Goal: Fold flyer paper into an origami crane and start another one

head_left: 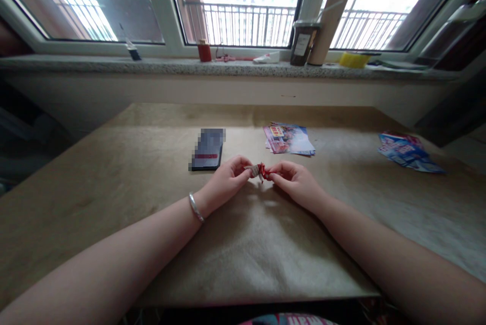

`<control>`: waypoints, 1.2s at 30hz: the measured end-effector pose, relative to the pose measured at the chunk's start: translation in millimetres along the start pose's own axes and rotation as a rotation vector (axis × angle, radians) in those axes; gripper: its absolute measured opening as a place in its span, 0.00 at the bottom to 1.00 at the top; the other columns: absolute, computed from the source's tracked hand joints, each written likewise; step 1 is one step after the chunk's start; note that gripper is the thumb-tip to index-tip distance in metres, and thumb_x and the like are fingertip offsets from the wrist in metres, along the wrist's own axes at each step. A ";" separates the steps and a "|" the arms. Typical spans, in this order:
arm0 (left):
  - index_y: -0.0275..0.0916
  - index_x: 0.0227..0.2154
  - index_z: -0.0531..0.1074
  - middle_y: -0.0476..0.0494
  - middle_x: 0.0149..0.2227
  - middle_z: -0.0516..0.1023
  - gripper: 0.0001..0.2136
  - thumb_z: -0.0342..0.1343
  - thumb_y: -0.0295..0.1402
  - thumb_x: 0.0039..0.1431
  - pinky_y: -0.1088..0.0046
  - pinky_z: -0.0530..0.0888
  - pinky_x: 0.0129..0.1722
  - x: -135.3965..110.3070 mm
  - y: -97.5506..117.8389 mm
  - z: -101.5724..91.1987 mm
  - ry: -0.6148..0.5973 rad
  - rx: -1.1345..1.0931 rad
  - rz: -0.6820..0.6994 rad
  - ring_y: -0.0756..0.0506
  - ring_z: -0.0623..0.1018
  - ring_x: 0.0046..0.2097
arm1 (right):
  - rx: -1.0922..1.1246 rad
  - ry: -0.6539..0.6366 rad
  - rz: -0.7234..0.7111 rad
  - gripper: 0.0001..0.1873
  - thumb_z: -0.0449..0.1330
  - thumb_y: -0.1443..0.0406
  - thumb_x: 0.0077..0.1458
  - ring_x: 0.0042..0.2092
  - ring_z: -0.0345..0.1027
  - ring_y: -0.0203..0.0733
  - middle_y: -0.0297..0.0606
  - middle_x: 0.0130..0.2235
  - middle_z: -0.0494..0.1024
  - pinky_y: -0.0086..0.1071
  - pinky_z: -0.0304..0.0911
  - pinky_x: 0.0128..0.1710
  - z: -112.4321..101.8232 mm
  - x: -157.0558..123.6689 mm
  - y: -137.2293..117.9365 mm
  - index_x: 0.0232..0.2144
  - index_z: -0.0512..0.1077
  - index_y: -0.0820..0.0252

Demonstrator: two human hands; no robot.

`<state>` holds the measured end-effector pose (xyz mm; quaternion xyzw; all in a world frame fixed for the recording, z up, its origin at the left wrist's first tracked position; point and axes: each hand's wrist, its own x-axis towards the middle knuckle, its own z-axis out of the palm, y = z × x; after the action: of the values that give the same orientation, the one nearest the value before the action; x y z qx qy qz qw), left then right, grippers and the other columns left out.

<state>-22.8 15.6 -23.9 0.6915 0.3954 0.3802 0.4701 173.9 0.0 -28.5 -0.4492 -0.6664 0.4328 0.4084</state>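
Note:
Between my two hands, just above the table, is a small crumpled red and white wrapper (260, 170), twisted in the middle. My left hand (232, 175), with a silver bangle (195, 207) on its wrist, pinches the pale left end. On the other end my right hand (295, 181) is closed, thumb against fingertips. A dark phone (207, 150) lies flat just beyond my left hand. Past my right hand rests a pile of colourful printed packets or cards (290, 138). Whether anything is inside the wrapper I cannot tell.
More blue and red printed packets (410, 152) lie at the table's right. The brown table (261, 259) ends at a wall below the windowsill (159, 65). On the sill stand a red spool (204, 51), a lidded cup (302, 44), a tall tube (331, 21) and a yellow roll (354, 59).

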 end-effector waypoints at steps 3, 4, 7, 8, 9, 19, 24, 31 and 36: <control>0.35 0.38 0.68 0.43 0.37 0.76 0.12 0.56 0.38 0.54 0.70 0.72 0.40 -0.3 -2.7 0.7 -0.031 -0.017 0.001 0.47 0.76 0.39 | -0.051 -0.008 -0.012 0.10 0.59 0.59 0.50 0.35 0.72 0.41 0.39 0.33 0.79 0.34 0.65 0.36 -1.1 -0.1 1.4 0.31 0.74 0.61; 0.35 0.38 0.68 0.43 0.37 0.76 0.13 0.56 0.38 0.54 0.70 0.72 0.40 -0.4 -2.8 0.6 -0.043 -0.005 -0.001 0.47 0.76 0.39 | -0.059 -0.014 -0.013 0.11 0.59 0.59 0.51 0.35 0.72 0.41 0.40 0.33 0.79 0.34 0.65 0.35 -1.3 -0.4 1.3 0.31 0.74 0.61; 0.35 0.35 0.70 0.45 0.35 0.76 0.12 0.55 0.39 0.55 0.72 0.71 0.38 -0.7 -1.1 -0.4 -0.058 0.032 -0.014 0.47 0.76 0.38 | -0.077 -0.039 -0.021 0.10 0.59 0.60 0.51 0.35 0.72 0.41 0.40 0.34 0.79 0.33 0.65 0.33 -1.1 -2.2 -0.8 0.32 0.75 0.61; 0.35 0.34 0.70 0.45 0.34 0.76 0.12 0.55 0.40 0.55 0.72 0.71 0.38 -0.6 -0.3 -0.8 -0.055 0.042 -0.017 0.47 0.76 0.37 | -0.080 -0.045 -0.023 0.10 0.59 0.60 0.51 0.34 0.72 0.41 0.40 0.34 0.79 0.33 0.66 0.33 -0.8 -2.7 -1.6 0.32 0.75 0.61; 0.35 0.34 0.70 0.45 0.34 0.76 0.12 0.55 0.40 0.55 0.72 0.71 0.37 -0.5 0.6 -1.2 -0.047 0.057 -0.017 0.47 0.75 0.37 | -0.078 -0.051 -0.025 0.10 0.59 0.60 0.51 0.34 0.72 0.41 0.40 0.34 0.79 0.32 0.66 0.32 -0.5 -3.0 -2.4 0.32 0.74 0.61; 0.35 0.29 0.70 0.47 0.30 0.75 0.10 0.54 0.38 0.53 0.75 0.69 0.34 -0.2 3.1 -1.6 0.017 0.070 -0.032 0.49 0.73 0.32 | 0.050 -0.046 0.010 0.12 0.60 0.57 0.50 0.36 0.72 0.40 0.39 0.34 0.79 0.34 0.66 0.37 0.4 -1.5 -0.8 0.30 0.72 0.61; 0.35 0.29 0.69 0.47 0.30 0.75 0.10 0.55 0.39 0.53 0.74 0.69 0.34 0.7 1.0 -2.3 0.024 0.054 -0.029 0.49 0.73 0.33 | 0.091 -0.033 0.023 0.12 0.61 0.57 0.48 0.34 0.72 0.39 0.39 0.33 0.79 0.33 0.66 0.36 0.2 -1.6 -3.7 0.29 0.72 0.61; 0.35 0.28 0.67 0.48 0.29 0.74 0.10 0.54 0.39 0.53 0.74 0.69 0.34 1.2 1.1 -3.1 0.025 0.019 -0.044 0.50 0.73 0.32 | 0.201 -0.045 0.063 0.12 0.62 0.57 0.46 0.35 0.72 0.38 0.37 0.32 0.79 0.33 0.65 0.39 -1.5 0.2 -5.1 0.27 0.70 0.60; 0.35 0.29 0.69 0.46 0.30 0.75 0.10 0.54 0.38 0.54 0.72 0.70 0.35 0.5 0.0 -3.6 -0.008 0.080 -0.019 0.48 0.74 0.33 | 0.145 -0.057 0.044 0.10 0.60 0.58 0.47 0.35 0.71 0.38 0.37 0.32 0.78 0.33 0.65 0.38 -1.1 -0.6 -6.7 0.27 0.69 0.59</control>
<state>-25.8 17.2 -22.9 0.7073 0.4152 0.3568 0.4471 173.4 -1.8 -22.0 -0.4205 -0.6348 0.5013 0.4110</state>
